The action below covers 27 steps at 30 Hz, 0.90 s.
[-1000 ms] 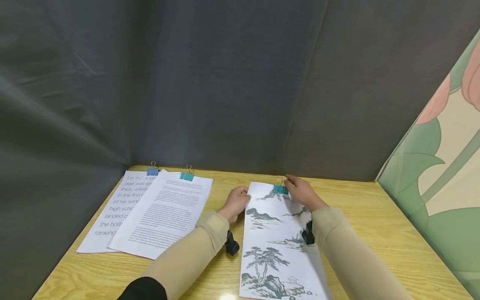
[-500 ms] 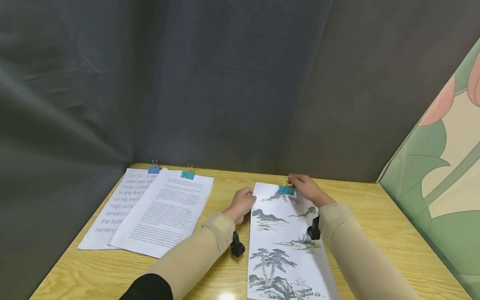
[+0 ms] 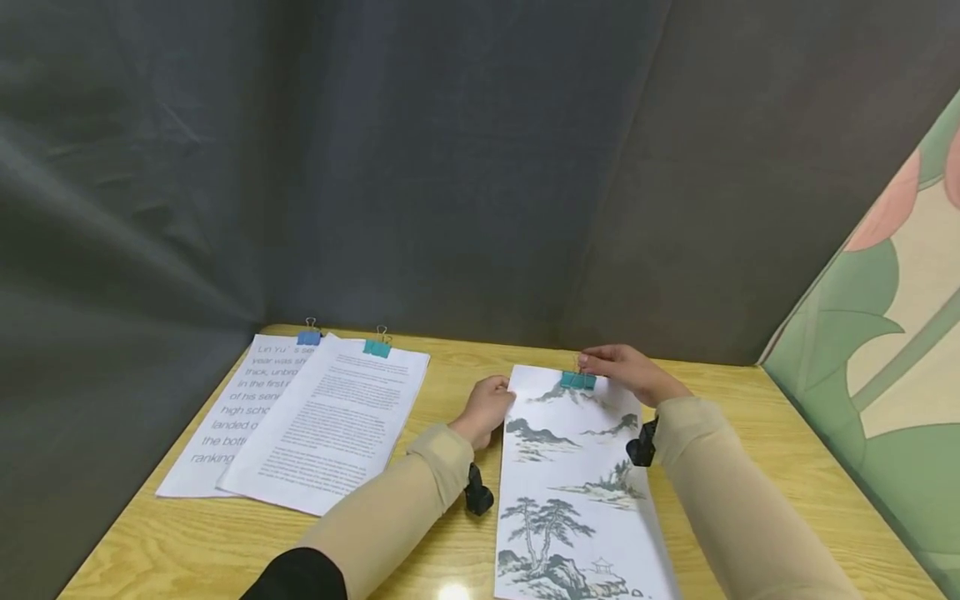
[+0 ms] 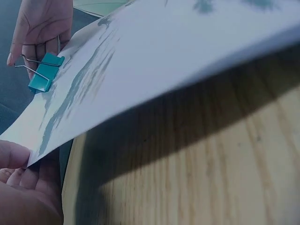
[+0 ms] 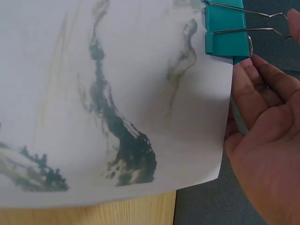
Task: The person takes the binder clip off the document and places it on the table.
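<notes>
A white paper sheet (image 3: 551,462) printed with an ink landscape lies lengthwise before me, its top end raised off the wooden table in the left wrist view. My left hand (image 3: 486,412) pinches its upper left corner between thumb and fingers. At the middle of the top edge sits a teal binder clip (image 3: 577,381), with both wire handles (image 5: 253,30) pointing away from the paper. My right hand (image 3: 630,371) holds the clip at its handles; in the right wrist view the thumb tip meets the upper handle's end and the other fingers lie behind the clip.
To the left, two overlapping printed documents lie on the wooden table (image 3: 750,467): one carries a blue binder clip (image 3: 308,337), the other (image 3: 330,425) a teal binder clip (image 3: 377,348). A dark curtain (image 3: 480,167) closes off the back. A floral panel (image 3: 900,358) stands at the right.
The landscape sheet has shifted slightly right in the head view, with both hands following. My right wrist has turned outward and to the right while its fingers stay at the clip.
</notes>
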{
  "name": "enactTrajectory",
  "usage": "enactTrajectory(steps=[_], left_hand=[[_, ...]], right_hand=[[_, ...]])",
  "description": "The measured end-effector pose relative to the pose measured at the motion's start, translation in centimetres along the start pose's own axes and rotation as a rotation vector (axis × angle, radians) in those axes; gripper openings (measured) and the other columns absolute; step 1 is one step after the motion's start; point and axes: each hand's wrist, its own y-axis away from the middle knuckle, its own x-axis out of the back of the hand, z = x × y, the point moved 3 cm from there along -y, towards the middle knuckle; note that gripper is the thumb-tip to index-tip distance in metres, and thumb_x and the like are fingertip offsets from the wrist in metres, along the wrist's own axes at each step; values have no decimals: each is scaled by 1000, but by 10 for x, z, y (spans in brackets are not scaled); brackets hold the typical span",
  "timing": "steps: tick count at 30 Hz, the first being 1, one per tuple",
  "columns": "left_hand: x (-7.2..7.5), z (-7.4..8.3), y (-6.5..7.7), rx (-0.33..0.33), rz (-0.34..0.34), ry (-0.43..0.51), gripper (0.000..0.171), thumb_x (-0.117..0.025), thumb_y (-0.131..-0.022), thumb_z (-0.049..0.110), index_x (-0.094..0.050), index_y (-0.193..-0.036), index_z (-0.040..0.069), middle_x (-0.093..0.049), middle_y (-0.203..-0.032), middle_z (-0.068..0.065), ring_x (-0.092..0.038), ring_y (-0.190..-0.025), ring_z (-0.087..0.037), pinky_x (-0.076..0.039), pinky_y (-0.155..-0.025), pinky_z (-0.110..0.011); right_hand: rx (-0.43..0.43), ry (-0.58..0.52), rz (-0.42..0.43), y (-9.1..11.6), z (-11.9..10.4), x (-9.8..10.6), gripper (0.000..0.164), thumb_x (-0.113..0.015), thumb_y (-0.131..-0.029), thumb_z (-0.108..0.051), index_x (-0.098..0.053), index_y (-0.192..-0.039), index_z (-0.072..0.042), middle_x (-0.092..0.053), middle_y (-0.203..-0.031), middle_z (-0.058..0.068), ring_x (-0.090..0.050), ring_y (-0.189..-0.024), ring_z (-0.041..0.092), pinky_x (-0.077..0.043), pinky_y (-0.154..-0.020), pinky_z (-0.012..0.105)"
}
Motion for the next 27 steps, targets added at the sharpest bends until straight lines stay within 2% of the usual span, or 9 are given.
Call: enactTrajectory(steps=[4, 14, 21, 27], left_hand=[[-4, 3, 1, -7, 6, 1, 39, -50, -96, 8, -51, -135, 2, -46, -141, -18, -41, -130, -35, -38, -101, -49], [-14, 2, 3, -24, 19, 3, 31, -51, -94, 5, -58, -124, 0, -52, -134, -16, -47, -124, -31, -41, -98, -46], [-19, 4, 1, -21, -1, -3, 26, -50, -97, 8, -59, -120, 3, -53, -133, -15, -48, -122, -30, -42, -95, -45], [-23, 5, 1, -16, 6, -18, 22, -51, -96, 7, -61, -115, 4, -56, -128, -14, -52, -114, -26, -44, -92, -43]], right_hand=[[-9, 7, 8, 3, 0, 4, 71, -56, -97, -40, -35, -144, 8, -42, -142, 27, -24, -139, 43, -16, -109, 61], [-9, -21, 7, 8, 2, 9, 61, -58, -97, -36, -44, -136, 8, -53, -131, 22, -42, -127, 37, -23, -109, 57], [3, -16, 51, 11, 2, 12, 58, -60, -96, -35, -47, -132, 9, -56, -127, 23, -43, -126, 38, -21, -108, 60], [12, -47, 74, 13, 4, 13, 55, -63, -95, -31, -49, -129, 11, -57, -124, 24, -47, -121, 36, -19, -108, 61]])
